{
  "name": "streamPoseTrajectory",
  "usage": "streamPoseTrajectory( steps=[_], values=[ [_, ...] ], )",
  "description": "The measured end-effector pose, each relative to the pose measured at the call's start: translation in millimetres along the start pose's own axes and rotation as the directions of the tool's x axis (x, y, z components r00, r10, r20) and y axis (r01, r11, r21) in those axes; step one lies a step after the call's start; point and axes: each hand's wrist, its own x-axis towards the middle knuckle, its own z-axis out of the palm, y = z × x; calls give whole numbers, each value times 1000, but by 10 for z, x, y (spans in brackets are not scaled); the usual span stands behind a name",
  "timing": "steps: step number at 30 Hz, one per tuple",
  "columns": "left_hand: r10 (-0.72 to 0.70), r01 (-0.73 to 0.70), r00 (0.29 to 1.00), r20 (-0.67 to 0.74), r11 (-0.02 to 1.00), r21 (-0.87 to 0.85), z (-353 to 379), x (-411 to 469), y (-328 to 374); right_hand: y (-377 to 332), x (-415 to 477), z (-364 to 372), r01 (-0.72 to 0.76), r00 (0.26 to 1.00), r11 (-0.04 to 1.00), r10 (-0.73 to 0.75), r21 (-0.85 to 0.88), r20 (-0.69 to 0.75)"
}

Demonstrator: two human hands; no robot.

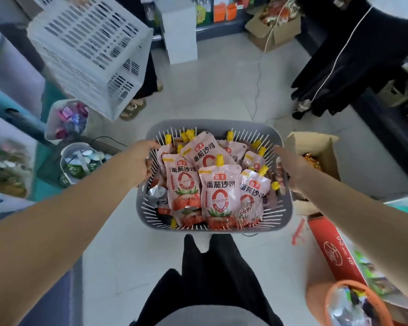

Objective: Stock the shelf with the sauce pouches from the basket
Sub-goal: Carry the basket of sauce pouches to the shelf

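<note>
A grey slotted basket [212, 126] is held up in front of me above the shop floor. It is full of several pink tomato sauce pouches [220, 194] with yellow caps, lying in a loose pile. My left hand [140, 161] grips the basket's left rim. My right hand [290, 168] grips the right rim. Shelving [7, 147] runs along the left edge of the view, blurred.
Another person's hand holds a large white crate [90, 50] at upper left; their sandalled feet [132, 109] stand behind it. Open cardboard boxes [316, 147] and a red carton [332, 250] sit on the right. Tubs of goods [78, 161] stand by the left shelving. A second person in black [353, 55] stands at upper right.
</note>
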Motion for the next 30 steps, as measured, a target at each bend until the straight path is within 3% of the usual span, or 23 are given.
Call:
streamPoseTrajectory(
  steps=[13, 20, 30],
  values=[
    [-42, 42, 999, -9, 999, -24, 818, 931, 1912, -1753, 1360, 111, -1, 999, 999, -1, -41, -36],
    [-83, 82, 997, 3, 993, 89, 1057, 1605, 3022, -2588, 2040, 407, -15, 998, 1000, 16, 13, -68],
    [-25, 25, 1000, 7, 996, 80, 1299, 2399, 4571, -3882, 3161, 823, -26, 998, 999, 27, 28, -58]
  ],
)
